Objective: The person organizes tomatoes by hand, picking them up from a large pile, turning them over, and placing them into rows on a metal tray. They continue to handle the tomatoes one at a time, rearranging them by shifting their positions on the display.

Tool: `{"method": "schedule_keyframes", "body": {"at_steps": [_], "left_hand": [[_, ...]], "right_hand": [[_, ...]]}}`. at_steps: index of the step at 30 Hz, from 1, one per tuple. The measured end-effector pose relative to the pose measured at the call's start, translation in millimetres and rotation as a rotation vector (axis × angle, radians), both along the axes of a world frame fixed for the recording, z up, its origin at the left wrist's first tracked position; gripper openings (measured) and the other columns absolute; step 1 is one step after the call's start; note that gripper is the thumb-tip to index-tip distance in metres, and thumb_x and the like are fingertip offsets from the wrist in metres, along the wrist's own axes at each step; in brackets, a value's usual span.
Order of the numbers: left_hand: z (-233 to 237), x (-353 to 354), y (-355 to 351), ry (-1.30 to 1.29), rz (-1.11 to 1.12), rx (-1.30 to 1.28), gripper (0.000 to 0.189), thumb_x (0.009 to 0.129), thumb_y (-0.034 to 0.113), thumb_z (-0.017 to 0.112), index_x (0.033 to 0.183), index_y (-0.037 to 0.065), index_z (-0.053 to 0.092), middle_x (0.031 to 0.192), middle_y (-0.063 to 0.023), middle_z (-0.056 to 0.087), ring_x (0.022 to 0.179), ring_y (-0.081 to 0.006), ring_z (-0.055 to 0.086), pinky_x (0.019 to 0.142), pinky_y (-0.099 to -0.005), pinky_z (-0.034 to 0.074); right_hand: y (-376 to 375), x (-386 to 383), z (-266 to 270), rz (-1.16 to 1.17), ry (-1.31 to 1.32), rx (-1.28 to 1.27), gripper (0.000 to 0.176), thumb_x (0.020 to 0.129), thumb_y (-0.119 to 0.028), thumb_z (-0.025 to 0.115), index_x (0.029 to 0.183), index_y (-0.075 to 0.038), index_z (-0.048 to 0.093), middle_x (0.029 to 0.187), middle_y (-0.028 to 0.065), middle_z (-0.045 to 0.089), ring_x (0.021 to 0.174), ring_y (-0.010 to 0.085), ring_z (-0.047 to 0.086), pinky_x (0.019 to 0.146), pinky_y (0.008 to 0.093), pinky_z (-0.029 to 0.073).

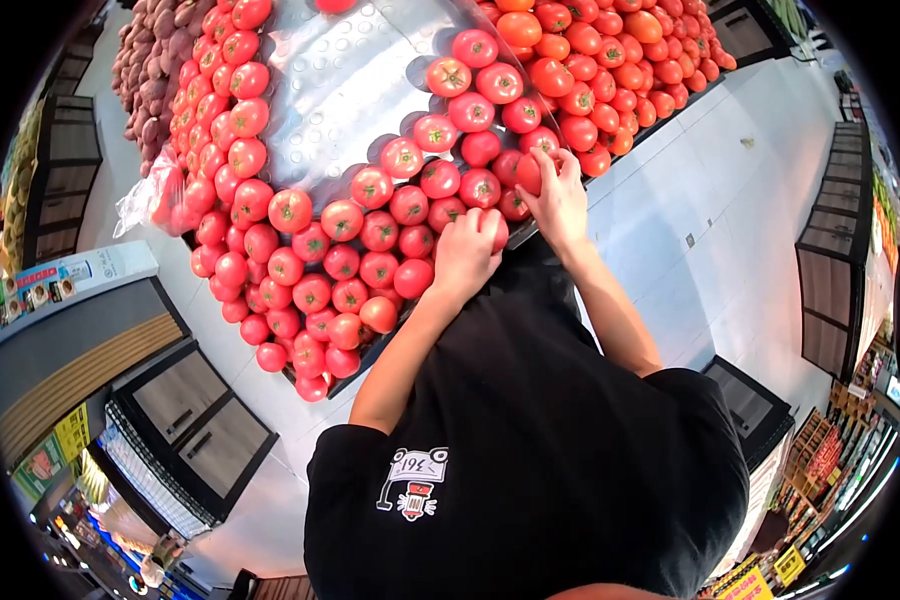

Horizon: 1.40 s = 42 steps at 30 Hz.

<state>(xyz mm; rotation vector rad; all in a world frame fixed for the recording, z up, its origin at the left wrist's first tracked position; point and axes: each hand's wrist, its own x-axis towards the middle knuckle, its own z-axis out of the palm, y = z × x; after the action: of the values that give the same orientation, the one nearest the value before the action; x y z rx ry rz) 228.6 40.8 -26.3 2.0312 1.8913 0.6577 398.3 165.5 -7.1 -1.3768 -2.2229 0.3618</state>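
My left hand (pixel 467 252) is closed round a tomato (pixel 500 236) at the near edge of the display, the fruit partly hidden by the fingers. Just to its right, my right hand (pixel 557 200) grips another tomato (pixel 529 174) between thumb and fingers. Rows of pinkish-red tomatoes (pixel 379 230), most with their green stem ends up, surround both hands. Beyond them lies a clear dimpled plastic liner (pixel 340 95), with tomatoes lining its left and right sides.
Redder tomatoes (pixel 610 50) are heaped at the back right, past a clear divider. Sweet potatoes (pixel 152 75) are piled at the far left. A clear plastic bag (pixel 150 197) sits at the display's left edge. Dark cabinets (pixel 205 425) stand on the pale tiled floor (pixel 690 200).
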Motion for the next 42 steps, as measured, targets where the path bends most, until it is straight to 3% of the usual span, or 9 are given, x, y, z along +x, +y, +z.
{"method": "schedule_keyframes", "body": {"at_steps": [5, 8, 12, 16, 22, 26, 34, 35, 42], "left_hand": [[5, -11, -11, -0.798, 0.351, 0.041, 0.07, 0.089, 0.02, 0.087, 0.146, 0.004, 0.049, 0.126, -0.0213, 0.068, 0.113, -0.0362, 0.073, 0.106, -0.0432, 0.058], [10, -35, -12, -1.772, 0.421, -0.151, 0.047, 0.105, 0.024, 0.069, 0.142, 0.005, 0.045, 0.129, -0.0199, 0.067, 0.105, -0.0295, 0.071, 0.093, -0.0448, 0.06], [21, -56, -15, -2.311, 0.352, -0.146, 0.044, 0.112, 0.036, 0.06, 0.136, -0.001, 0.059, 0.123, -0.0166, 0.07, 0.097, -0.0273, 0.067, 0.084, -0.0411, 0.054], [23, -57, -14, -2.315, 0.295, -0.064, 0.039, 0.115, 0.038, 0.063, 0.129, 0.002, 0.066, 0.115, -0.0104, 0.072, 0.098, -0.0249, 0.07, 0.085, -0.0402, 0.055], [31, -65, -4, -1.882, 0.448, 0.011, 0.034, 0.116, 0.024, 0.063, 0.141, 0.005, 0.051, 0.118, -0.0096, 0.072, 0.101, -0.022, 0.071, 0.083, -0.038, 0.057], [52, -84, 18, -1.318, 0.635, 0.042, 0.058, 0.105, 0.023, 0.08, 0.145, 0.002, 0.045, 0.129, -0.0136, 0.063, 0.113, -0.0198, 0.066, 0.1, -0.0349, 0.055], [23, -151, 89, -0.877, 0.404, 0.273, 0.055, 0.096, 0.01, 0.088, 0.138, -0.001, 0.055, 0.126, -0.0125, 0.068, 0.109, -0.0179, 0.068, 0.096, -0.0343, 0.058], [13, -160, 97, -0.87, 0.485, 0.251, 0.055, 0.092, 0.02, 0.091, 0.133, -0.002, 0.062, 0.127, -0.0195, 0.066, 0.115, -0.0295, 0.068, 0.104, -0.0435, 0.055], [-3, -181, 104, -0.617, 0.63, 0.228, 0.071, 0.089, 0.035, 0.091, 0.141, -0.002, 0.06, 0.13, -0.0277, 0.069, 0.123, -0.043, 0.068, 0.109, -0.0505, 0.052]], "right_hand": [[-13, -5, -30, 0.029, 0.005, 0.137, 0.077, 0.082, -0.02, 0.093, 0.152, -0.014, 0.062, 0.144, 0.0193, 0.057, 0.126, 0.0421, 0.058, 0.113, 0.0498, 0.05], [-25, -3, -28, 0.103, 0.154, 0.074, 0.068, 0.084, -0.017, 0.093, 0.147, -0.011, 0.067, 0.143, 0.0172, 0.059, 0.122, 0.0388, 0.06, 0.107, 0.0481, 0.054], [-34, 5, -30, 0.182, 0.303, -0.094, 0.056, 0.087, -0.015, 0.091, 0.139, -0.008, 0.072, 0.143, 0.0154, 0.062, 0.125, 0.0367, 0.062, 0.101, 0.046, 0.058], [-25, 14, -20, 0.212, 0.111, 0.065, 0.061, 0.086, -0.019, 0.093, 0.142, -0.011, 0.072, 0.148, 0.0137, 0.061, 0.133, 0.0401, 0.06, 0.111, 0.0483, 0.054], [-26, 22, -35, 0.18, 0.124, -0.184, 0.087, 0.088, -0.031, 0.094, 0.163, -0.011, 0.055, 0.156, 0.02, 0.056, 0.144, 0.0428, 0.055, 0.12, 0.0477, 0.05], [-31, 24, -41, 0.217, 0.074, -0.216, 0.107, 0.089, -0.032, 0.093, 0.173, -0.005, 0.033, 0.157, 0.0241, 0.052, 0.145, 0.0446, 0.054, 0.12, 0.0473, 0.05], [-8, -13, -7, 0.306, 0.326, 0.007, 0.08, 0.083, -0.025, 0.096, 0.148, -0.005, 0.055, 0.15, 0.0209, 0.058, 0.137, 0.0443, 0.061, 0.113, 0.0484, 0.055], [0, -25, 9, 0.277, 0.284, -0.027, 0.076, 0.085, -0.028, 0.094, 0.148, -0.007, 0.057, 0.149, 0.0206, 0.057, 0.136, 0.0448, 0.062, 0.111, 0.0496, 0.056], [103, -134, 54, 0.729, -0.041, 0.28, 0.073, 0.085, -0.03, 0.088, 0.15, -0.011, 0.06, 0.145, 0.0157, 0.061, 0.132, 0.038, 0.063, 0.114, 0.0498, 0.049]]}}
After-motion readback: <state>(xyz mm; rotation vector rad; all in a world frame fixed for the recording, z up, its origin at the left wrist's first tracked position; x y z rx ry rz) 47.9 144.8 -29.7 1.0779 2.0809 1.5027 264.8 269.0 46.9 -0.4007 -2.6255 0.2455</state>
